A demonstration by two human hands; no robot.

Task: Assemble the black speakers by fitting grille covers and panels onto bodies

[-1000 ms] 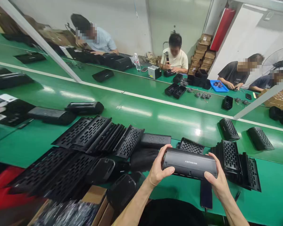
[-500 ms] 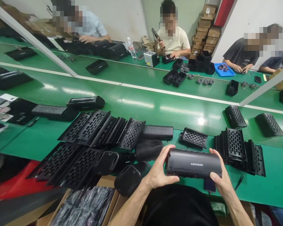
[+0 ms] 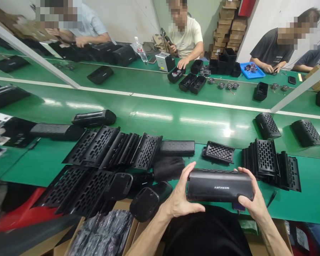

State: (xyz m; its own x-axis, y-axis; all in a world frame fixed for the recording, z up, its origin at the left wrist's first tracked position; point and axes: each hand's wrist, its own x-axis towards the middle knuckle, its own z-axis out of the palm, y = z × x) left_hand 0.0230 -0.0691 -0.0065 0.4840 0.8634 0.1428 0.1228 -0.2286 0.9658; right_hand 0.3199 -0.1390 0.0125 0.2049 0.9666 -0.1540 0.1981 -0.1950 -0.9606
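Note:
Between my two hands is a black speaker housing (image 3: 216, 193) marked "MERKURY", the lettering upside down to me. My left hand (image 3: 180, 197) grips its left end, fingers along the end and thumb extended below the lower edge. My right hand (image 3: 253, 199) wraps the right end, its thumb pressed on the front near the lower corner. Just beyond the housing lie a perforated black grille panel (image 3: 220, 153) and a closed dark speaker (image 3: 177, 148). A stack of grille panels (image 3: 266, 160) stands to the right.
Many grille panels (image 3: 98, 147) and black end-capped housings (image 3: 142, 204) cover the left of the green bench. An open carton (image 3: 130, 227) of wrapped parts is at lower left. Across the green conveyor (image 3: 149, 117), co-workers sit; finished-looking speakers (image 3: 308, 132) lie on it.
The housing stays in both hands, almost level as before. Across the conveyor, the middle co-worker has pushed a black speaker box forward and left. My view has shifted slightly.

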